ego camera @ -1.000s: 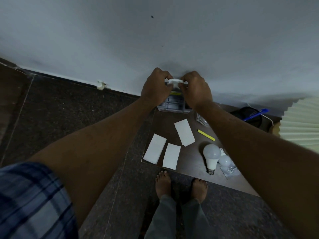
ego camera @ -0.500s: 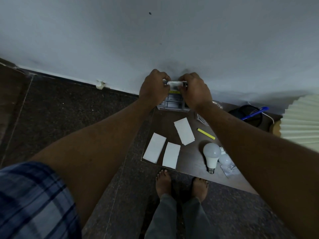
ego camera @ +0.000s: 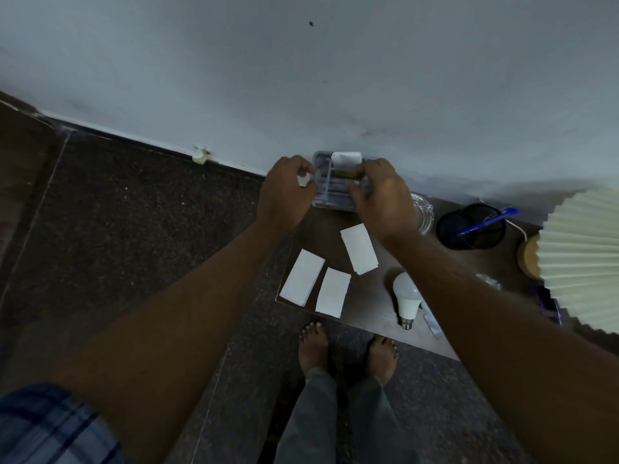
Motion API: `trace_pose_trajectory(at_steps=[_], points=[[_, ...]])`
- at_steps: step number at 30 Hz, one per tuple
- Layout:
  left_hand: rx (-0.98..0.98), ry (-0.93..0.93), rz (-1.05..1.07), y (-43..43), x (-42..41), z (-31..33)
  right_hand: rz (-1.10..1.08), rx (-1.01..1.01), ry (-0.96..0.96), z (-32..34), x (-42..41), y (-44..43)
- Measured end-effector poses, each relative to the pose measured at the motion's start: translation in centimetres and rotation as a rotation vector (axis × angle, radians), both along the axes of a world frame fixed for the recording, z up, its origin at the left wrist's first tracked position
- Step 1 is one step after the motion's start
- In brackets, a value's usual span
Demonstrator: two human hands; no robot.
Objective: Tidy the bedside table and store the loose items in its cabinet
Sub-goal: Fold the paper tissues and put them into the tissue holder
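Brown wood of the bedside table (ego camera: pixel 368 306) carries, nearest the person, a white bulb (ego camera: pixel 407 298) lying on its side and three white paper slips (ego camera: pixel 330 274) set close together, flat. Farther back, the left hand (ego camera: pixel 284 192) pinches a small white scrap (ego camera: pixel 303 180) between thumb and fingertips. The right hand (ego camera: pixel 380 195) curls its fingers over a clear plastic organizer box (ego camera: pixel 330 182) at the table's far edge against the wall (ego camera: pixel 301 68).

Both bare arms reach forward, nearly straight. The left hand (ego camera: pixel 284 192) is curled shut, pinching a small white scrap (ego camera: pixel 303 180). The right hand (ego camera: pixel 380 199) is curled, fingers bent inward, knuckles up.
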State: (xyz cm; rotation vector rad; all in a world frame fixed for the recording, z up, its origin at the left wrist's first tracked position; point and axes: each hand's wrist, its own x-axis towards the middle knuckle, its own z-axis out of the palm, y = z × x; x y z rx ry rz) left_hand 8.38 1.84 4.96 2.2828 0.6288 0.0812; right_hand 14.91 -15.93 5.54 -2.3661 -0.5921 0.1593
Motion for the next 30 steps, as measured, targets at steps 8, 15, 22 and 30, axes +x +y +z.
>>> trace_pose_trajectory(at_steps=[8, 15, 22, 30], points=[[-0.166, 0.239, 0.105, -0.5, -8.9, -3.4, 0.1, -0.024, 0.115, -2.9, -6.8, -0.2], [-0.211, 0.449, 0.173, -1.6, -12.7, -5.8, 0.1, -0.228, 0.309, -6.1, -11.2, 0.5], [-0.305, 0.566, 0.211, -1.6, -13.2, -7.6, 0.143, -0.455, 0.385, -8.6, -13.8, 1.3], [-0.41, 0.591, 0.231, -0.8, -13.0, -8.9, 0.171, -0.515, 0.306, -10.4, -14.6, 2.5]])
